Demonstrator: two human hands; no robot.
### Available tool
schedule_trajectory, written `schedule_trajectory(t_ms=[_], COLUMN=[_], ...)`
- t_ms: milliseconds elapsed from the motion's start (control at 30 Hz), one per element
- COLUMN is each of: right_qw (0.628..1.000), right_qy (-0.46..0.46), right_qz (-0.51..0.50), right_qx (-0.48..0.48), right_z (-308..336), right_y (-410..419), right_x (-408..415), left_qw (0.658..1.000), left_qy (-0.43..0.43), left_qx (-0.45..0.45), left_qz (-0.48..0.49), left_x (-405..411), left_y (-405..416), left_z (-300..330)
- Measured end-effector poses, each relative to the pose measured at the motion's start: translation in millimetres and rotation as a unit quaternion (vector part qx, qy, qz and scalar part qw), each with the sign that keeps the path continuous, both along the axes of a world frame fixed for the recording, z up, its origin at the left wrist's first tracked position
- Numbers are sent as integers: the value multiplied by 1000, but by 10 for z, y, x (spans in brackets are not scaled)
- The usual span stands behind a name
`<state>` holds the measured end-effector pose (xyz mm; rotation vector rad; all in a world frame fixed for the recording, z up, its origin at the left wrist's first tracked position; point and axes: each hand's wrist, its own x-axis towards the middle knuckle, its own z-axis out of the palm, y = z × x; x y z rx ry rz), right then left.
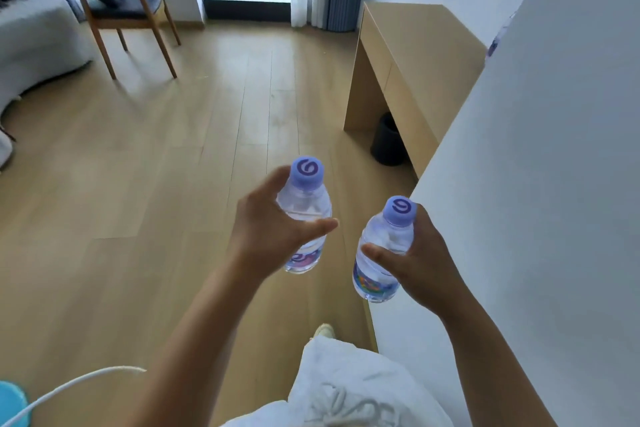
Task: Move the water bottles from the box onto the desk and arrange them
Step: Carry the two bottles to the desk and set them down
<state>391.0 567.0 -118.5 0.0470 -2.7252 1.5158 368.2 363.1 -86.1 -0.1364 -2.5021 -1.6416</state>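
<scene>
I hold two clear water bottles with purple caps, both upright over the wooden floor. My left hand [266, 229] grips the left water bottle [306, 198] around its middle. My right hand [419, 253] grips the right water bottle [384, 253] from its right side, next to the corner of a white wall. The light wooden desk [415, 45] stands ahead on the right against the wall. Part of another purple-capped bottle [493, 45] peeks out behind the wall edge at the desk's right end. The box is not in view.
A white wall [554, 184] fills the right side. A dark bin [388, 142] sits under the desk. A wooden armchair [117, 0] and a grey sofa [31, 35] stand at the far left. A white cable [69, 388] crosses the bottom left.
</scene>
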Motion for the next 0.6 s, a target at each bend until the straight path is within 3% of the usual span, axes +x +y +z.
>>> schedule_trajectory(t_ms=[200,600], right_qw=[998,979], right_qy=[48,67], right_qz=[-16,-186], right_qx=[-27,-56], right_z=[285,181], right_y=[305,816], right_x=[-1516,-3129], left_qw=[1000,993], left_qy=[14,-4], left_qx=[-6,5], left_qz=[-10,-121], left_x=[-1457,-3674], left_y=[445,1099], left_z=[207,15])
